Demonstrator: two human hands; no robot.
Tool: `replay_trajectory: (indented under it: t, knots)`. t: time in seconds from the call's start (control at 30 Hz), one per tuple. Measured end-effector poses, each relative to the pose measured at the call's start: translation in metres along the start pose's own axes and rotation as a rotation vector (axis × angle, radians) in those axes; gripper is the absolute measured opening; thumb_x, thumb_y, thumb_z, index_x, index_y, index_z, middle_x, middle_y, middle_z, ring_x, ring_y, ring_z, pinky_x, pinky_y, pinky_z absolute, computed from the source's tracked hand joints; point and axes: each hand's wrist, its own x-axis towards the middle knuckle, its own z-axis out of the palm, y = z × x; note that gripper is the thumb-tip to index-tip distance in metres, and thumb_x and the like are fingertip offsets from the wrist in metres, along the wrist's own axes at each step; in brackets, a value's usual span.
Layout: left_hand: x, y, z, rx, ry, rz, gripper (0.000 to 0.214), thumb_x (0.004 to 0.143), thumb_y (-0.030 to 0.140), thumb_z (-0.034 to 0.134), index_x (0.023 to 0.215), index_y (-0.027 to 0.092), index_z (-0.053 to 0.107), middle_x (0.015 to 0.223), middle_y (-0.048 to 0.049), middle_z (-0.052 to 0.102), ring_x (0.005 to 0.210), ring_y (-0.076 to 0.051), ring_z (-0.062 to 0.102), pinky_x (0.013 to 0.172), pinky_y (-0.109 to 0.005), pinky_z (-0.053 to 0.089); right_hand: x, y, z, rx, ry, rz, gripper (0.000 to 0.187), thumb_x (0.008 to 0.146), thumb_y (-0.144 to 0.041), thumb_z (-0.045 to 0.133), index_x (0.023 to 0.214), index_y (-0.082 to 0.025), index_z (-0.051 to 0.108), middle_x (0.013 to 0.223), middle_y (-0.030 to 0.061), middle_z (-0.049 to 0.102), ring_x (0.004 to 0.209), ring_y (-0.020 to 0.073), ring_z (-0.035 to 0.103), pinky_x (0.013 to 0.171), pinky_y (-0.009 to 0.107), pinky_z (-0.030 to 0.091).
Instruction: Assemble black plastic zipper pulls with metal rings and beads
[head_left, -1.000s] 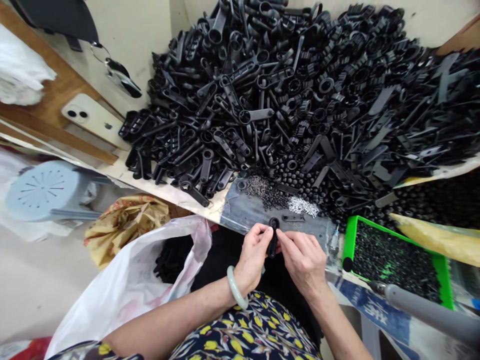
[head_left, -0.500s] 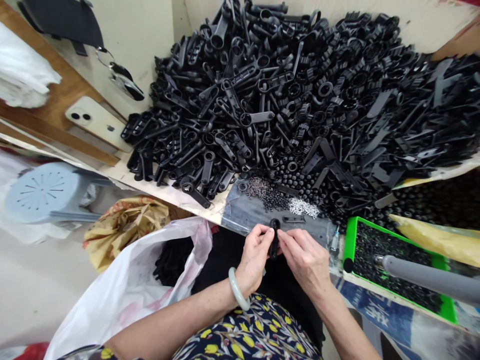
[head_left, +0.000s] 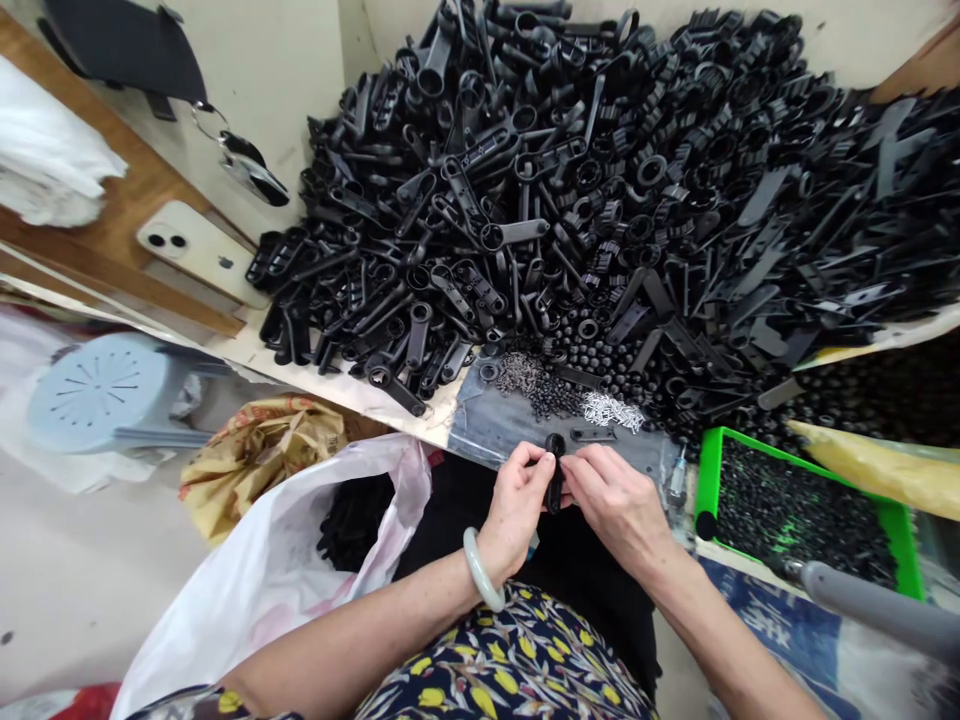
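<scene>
Between the thumb and fingers of my left hand is a black plastic handle piece, held upright with its round ring end at the top. My right hand is closed in a pinch against the right side of this piece; whatever is at its fingertips is too small to make out. Just beyond the hands, a flat black strip lies on the grey mat. Small silver pins and a heap of tiny brownish metal parts are on the mat's far side.
A large pile of black plastic parts covers the table. At right are a green tray of small black bits and a grey tube. A white plastic bag holding black parts, a blue stool and a phone are at left.
The right fingers have shifted slightly at the side of the black piece. The grey tube has moved off the middle of the green tray toward the lower right. The whole view has shifted slightly.
</scene>
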Motion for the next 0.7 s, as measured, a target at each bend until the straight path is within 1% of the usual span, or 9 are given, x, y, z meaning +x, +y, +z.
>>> replay_trajectory:
  t: [0.1,0.17,0.27,0.37,0.47,0.53,0.6,0.7]
  knots:
    - [0.002,-0.003,0.0,0.018,0.014,0.032,0.046,0.082,0.061,0.077,0.092,0.021,0.056,0.067,0.0049,0.059,0.059,-0.011,0.054,0.056,-0.021,0.048,0.007,-0.001,-0.001,-0.057,-0.082,0.005,0.014,0.093,-0.003,0.064,0.09,-0.017,0.062,0.086,0.0042,0.059,0.081,0.0203,0.057,0.067,0.03,0.045]
    - [0.004,-0.005,-0.001,0.035,0.019,0.046,0.045,0.084,0.061,0.076,0.093,0.021,0.055,0.066,0.0051,0.059,0.058,-0.011,0.053,0.053,-0.019,0.046,0.012,-0.004,-0.002,-0.115,-0.136,-0.008,0.018,0.088,0.0,0.067,0.088,-0.017,0.06,0.088,0.0047,0.059,0.081,0.0209,0.058,0.062,0.03,0.044]
    - [0.004,-0.005,-0.004,0.072,0.027,0.043,0.044,0.085,0.061,0.075,0.093,0.021,0.056,0.065,0.0056,0.057,0.057,-0.009,0.051,0.052,-0.017,0.041,0.018,-0.012,-0.005,-0.21,-0.177,-0.031,0.019,0.084,0.001,0.066,0.09,-0.016,0.061,0.09,0.0063,0.059,0.083,0.0226,0.059,0.053,0.03,0.043]
    - [0.003,-0.005,-0.007,0.098,0.035,0.024,0.043,0.084,0.06,0.076,0.092,0.022,0.058,0.065,0.0063,0.053,0.058,-0.009,0.048,0.053,-0.016,0.039,0.022,-0.02,-0.01,-0.279,-0.214,-0.046,0.018,0.084,0.002,0.062,0.091,-0.015,0.063,0.091,0.0078,0.059,0.083,0.0234,0.06,0.049,0.03,0.044]
    - [0.004,-0.007,-0.011,0.108,0.03,0.03,0.043,0.083,0.059,0.078,0.09,0.021,0.059,0.065,0.0068,0.048,0.058,-0.009,0.044,0.052,-0.017,0.036,0.019,-0.027,-0.017,-0.311,-0.25,-0.067,0.02,0.085,0.003,0.058,0.096,-0.013,0.065,0.09,0.0083,0.059,0.082,0.0228,0.059,0.048,0.028,0.047]
    - [0.005,-0.008,-0.013,0.103,0.015,0.035,0.042,0.083,0.058,0.078,0.09,0.021,0.06,0.067,0.0066,0.048,0.058,-0.008,0.042,0.052,-0.017,0.035,0.013,-0.034,-0.019,-0.328,-0.26,-0.073,0.024,0.084,0.004,0.055,0.1,-0.011,0.066,0.09,0.0085,0.058,0.081,0.0224,0.058,0.048,0.028,0.048]
    - [0.005,-0.008,-0.014,0.1,0.001,0.032,0.042,0.082,0.057,0.08,0.09,0.02,0.06,0.069,0.0062,0.049,0.059,-0.008,0.041,0.053,-0.018,0.035,0.006,-0.041,-0.018,-0.345,-0.257,-0.068,0.028,0.084,0.005,0.053,0.106,-0.007,0.066,0.092,0.01,0.059,0.081,0.0223,0.058,0.052,0.029,0.052]
    - [0.006,-0.007,-0.015,0.104,-0.022,0.015,0.044,0.08,0.057,0.082,0.09,0.02,0.06,0.066,0.0073,0.046,0.057,-0.008,0.037,0.052,-0.018,0.032,-0.002,-0.049,-0.011,-0.351,-0.237,-0.046,0.031,0.086,0.004,0.05,0.112,-0.005,0.065,0.101,0.0142,0.062,0.087,0.023,0.06,0.063,0.03,0.059]
